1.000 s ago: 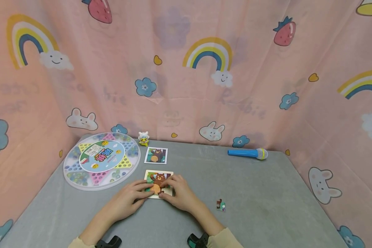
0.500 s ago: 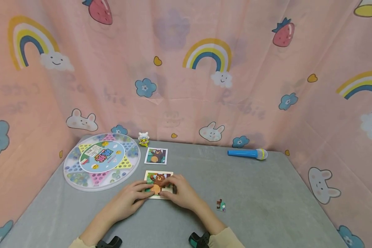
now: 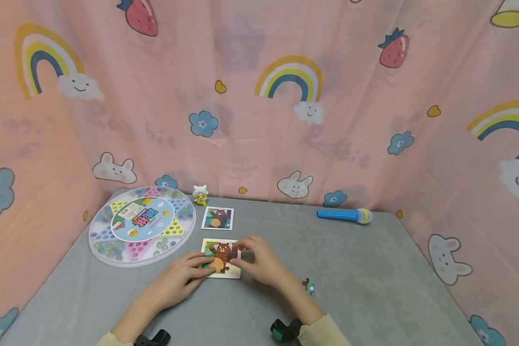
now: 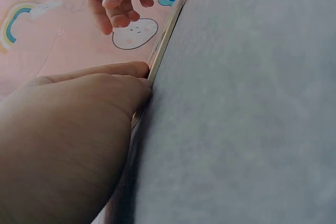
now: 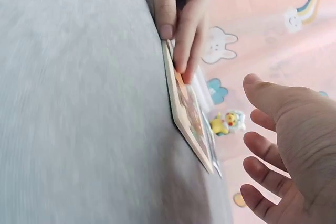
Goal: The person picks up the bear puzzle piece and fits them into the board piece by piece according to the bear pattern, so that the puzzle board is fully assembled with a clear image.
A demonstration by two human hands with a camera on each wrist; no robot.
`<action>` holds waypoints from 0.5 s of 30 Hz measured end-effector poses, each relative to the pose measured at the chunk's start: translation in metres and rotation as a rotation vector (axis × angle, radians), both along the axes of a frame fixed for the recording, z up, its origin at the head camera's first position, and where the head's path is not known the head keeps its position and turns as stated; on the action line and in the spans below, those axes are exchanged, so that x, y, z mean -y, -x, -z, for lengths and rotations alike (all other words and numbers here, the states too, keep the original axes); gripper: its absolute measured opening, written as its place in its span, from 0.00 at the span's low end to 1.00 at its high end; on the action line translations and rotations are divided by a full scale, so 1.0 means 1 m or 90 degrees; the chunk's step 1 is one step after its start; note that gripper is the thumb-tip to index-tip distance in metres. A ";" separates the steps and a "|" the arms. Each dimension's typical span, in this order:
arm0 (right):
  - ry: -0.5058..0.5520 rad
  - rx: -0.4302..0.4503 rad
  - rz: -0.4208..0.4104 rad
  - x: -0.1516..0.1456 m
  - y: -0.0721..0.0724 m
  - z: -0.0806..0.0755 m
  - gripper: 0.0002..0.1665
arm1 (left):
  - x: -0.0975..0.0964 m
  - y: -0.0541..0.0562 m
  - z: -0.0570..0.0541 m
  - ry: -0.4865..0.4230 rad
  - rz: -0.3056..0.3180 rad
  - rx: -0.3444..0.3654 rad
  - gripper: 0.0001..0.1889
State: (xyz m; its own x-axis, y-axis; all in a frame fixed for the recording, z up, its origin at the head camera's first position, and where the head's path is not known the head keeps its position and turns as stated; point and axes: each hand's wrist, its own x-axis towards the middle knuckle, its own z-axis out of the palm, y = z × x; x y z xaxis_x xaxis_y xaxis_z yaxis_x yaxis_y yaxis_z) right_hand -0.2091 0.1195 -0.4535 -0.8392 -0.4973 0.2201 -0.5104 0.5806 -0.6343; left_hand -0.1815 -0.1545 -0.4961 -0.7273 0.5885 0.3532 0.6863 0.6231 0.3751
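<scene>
A small wooden jigsaw puzzle (image 3: pixel 221 258) with a bear picture lies on the table, bare wood showing at its lower right. My left hand (image 3: pixel 185 274) rests on its left side, fingers laid over the picture; in the right wrist view the thumb (image 5: pixel 167 31) touches the frame's edge. My right hand (image 3: pixel 261 263) hovers by the right edge, and in the right wrist view its fingers are spread, apart from the board and holding nothing. One loose puzzle piece (image 3: pixel 309 287), partly behind the right forearm, lies on the table. Beyond the puzzle lies a bear picture card (image 3: pixel 218 218).
A round Chinese checkers board (image 3: pixel 142 226) sits at the left on the grey table (image 3: pixel 372 283). Near it stands a small yellow-and-white figurine (image 3: pixel 201 194). A blue toy microphone (image 3: pixel 344 216) lies at the back right. A pink printed curtain (image 3: pixel 251 154) hangs behind.
My right hand has lifted off the puzzle and shifted right, uncovering more of its right side. Its forearm now partly covers the loose piece. My left hand stays in place.
</scene>
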 end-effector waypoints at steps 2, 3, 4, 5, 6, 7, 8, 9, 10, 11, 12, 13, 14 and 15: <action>0.001 0.004 0.013 -0.006 -0.001 -0.001 0.19 | 0.000 0.000 0.000 0.000 0.000 0.002 0.17; 0.002 0.004 0.021 -0.010 -0.001 -0.001 0.20 | 0.000 -0.001 0.000 0.000 -0.001 0.003 0.17; 0.002 0.004 0.029 -0.014 -0.002 -0.002 0.20 | 0.000 -0.001 0.000 0.000 -0.001 0.003 0.17; 0.003 0.002 0.036 -0.018 -0.003 -0.002 0.21 | 0.000 -0.001 0.001 -0.001 -0.001 0.004 0.17; 0.003 -0.001 0.044 -0.023 -0.004 -0.002 0.21 | 0.000 -0.001 0.001 -0.002 0.000 0.004 0.17; 0.003 -0.005 0.053 -0.028 -0.006 -0.003 0.21 | 0.000 -0.001 0.001 -0.003 0.000 0.004 0.17; 0.002 -0.005 0.062 -0.034 -0.007 -0.003 0.21 | 0.000 -0.001 0.001 -0.003 0.000 0.006 0.17; 0.000 -0.008 0.072 -0.039 -0.009 -0.003 0.21 | 0.000 -0.001 0.002 -0.004 0.002 0.005 0.17; -0.004 -0.011 0.080 -0.046 -0.011 -0.004 0.21 | 0.000 -0.001 0.002 -0.004 0.003 0.007 0.17; -0.011 -0.015 0.089 -0.052 -0.013 -0.003 0.21 | 0.000 0.000 0.002 -0.004 0.003 0.008 0.17; -0.015 -0.017 0.097 -0.059 -0.014 -0.003 0.21 | 0.000 0.000 0.002 -0.004 0.004 0.009 0.17; -0.017 -0.019 0.101 -0.066 -0.016 -0.004 0.21 | 0.000 0.000 0.002 -0.004 0.004 0.009 0.17; -0.020 -0.020 0.106 -0.074 -0.018 -0.003 0.21 | 0.000 0.001 0.001 -0.004 0.005 0.008 0.17; -0.021 -0.024 0.108 -0.081 -0.019 -0.003 0.22 | 0.001 0.001 0.001 -0.004 0.005 0.008 0.17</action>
